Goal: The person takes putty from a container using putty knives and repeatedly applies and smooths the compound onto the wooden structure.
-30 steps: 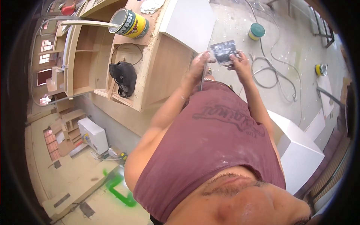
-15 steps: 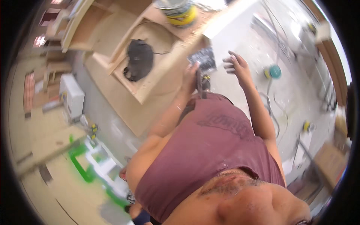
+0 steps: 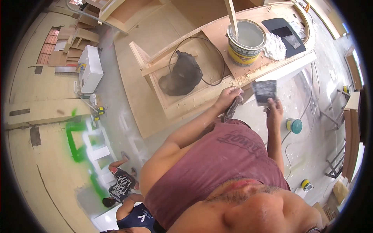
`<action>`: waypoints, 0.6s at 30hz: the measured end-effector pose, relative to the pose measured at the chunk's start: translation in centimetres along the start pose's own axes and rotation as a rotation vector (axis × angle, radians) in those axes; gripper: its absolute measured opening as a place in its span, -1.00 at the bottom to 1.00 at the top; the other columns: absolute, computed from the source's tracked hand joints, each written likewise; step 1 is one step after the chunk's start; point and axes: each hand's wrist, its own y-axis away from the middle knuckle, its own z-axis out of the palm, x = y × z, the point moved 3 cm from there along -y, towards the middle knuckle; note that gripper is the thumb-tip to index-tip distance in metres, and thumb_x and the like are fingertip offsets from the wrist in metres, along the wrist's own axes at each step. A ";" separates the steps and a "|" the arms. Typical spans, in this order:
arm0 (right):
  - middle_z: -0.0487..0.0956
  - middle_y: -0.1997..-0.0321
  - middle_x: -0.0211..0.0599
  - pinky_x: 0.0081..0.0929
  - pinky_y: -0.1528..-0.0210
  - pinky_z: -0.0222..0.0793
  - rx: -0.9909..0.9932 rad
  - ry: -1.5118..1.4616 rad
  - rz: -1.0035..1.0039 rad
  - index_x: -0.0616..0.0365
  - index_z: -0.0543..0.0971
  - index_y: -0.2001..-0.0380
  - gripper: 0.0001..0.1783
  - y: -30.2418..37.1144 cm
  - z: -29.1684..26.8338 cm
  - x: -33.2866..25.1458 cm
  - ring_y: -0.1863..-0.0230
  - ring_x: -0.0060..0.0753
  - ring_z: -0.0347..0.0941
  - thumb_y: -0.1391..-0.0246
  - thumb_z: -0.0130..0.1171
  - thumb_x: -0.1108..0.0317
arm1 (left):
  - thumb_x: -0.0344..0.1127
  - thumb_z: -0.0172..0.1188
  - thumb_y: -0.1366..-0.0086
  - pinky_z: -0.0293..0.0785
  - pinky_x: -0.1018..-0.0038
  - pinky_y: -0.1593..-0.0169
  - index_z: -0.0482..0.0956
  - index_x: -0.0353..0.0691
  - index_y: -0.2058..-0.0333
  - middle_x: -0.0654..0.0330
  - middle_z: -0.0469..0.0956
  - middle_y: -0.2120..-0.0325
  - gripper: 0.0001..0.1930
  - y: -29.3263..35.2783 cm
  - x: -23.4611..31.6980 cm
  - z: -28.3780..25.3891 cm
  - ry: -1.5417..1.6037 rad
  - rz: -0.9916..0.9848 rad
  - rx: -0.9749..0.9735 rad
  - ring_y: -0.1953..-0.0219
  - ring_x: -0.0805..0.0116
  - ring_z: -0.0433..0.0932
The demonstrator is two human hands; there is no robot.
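Note:
My left hand (image 3: 227, 99) is closed at the front edge of a wooden frame. In its fingers is a dark, narrow, streaked piece (image 3: 232, 108), its kind unclear. To the right, my right hand (image 3: 274, 110) pinches a flat dark square (image 3: 265, 92) by its lower edge; whitish smears cover its face. Beyond my hands, an open can (image 3: 245, 54) with a yellow band stands on the bench top, a wooden stick leaning up from it. A crumpled white cloth (image 3: 275, 47) lies beside the can.
A black bag-like bundle (image 3: 182, 73) with a thin cable lies inside the wooden frame (image 3: 171, 106). A dark mat (image 3: 285, 32) carries flat pieces. On the floor stand a teal-lidded tub (image 3: 294, 126) and a white box (image 3: 91, 70). Two people (image 3: 123, 182) are at lower left.
The view has swung, bringing the can and bench top lower. The dark square, beside my left hand before, is now in my right hand, whose fingers were apart.

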 end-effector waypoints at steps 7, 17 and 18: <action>0.55 0.01 -0.42 -0.47 0.16 0.47 0.020 -0.378 0.003 0.05 0.47 0.00 -0.69 -6.9 -8.9 -1.2 0.06 -0.48 0.52 -0.24 0.15 0.22 | -0.15 0.03 -0.39 0.25 0.64 0.38 0.56 -0.25 0.17 0.28 0.55 0.52 -0.71 -0.6 0.1 -1.5 0.027 -0.070 0.122 0.50 0.61 0.36; 0.53 -0.05 -0.28 -0.17 0.07 0.58 0.022 -0.301 -0.054 0.10 0.39 -0.10 -0.58 -14.6 -14.7 -5.9 0.00 -0.30 0.54 -0.27 0.09 0.15 | -0.16 0.03 -0.38 0.20 0.67 0.56 0.55 -0.24 0.20 0.31 0.49 0.56 -0.73 -0.2 0.3 3.2 0.005 -0.072 0.337 0.63 0.62 0.32; 0.53 -0.05 -0.27 -0.18 0.09 0.59 0.044 -0.302 -0.069 0.11 0.39 -0.10 -0.58 -15.6 -15.9 -6.2 0.01 -0.28 0.54 -0.27 0.10 0.15 | -0.16 0.02 -0.38 0.17 0.68 0.63 0.54 -0.24 0.20 0.31 0.48 0.57 -0.74 -0.3 0.2 4.2 0.013 -0.084 0.365 0.66 0.63 0.31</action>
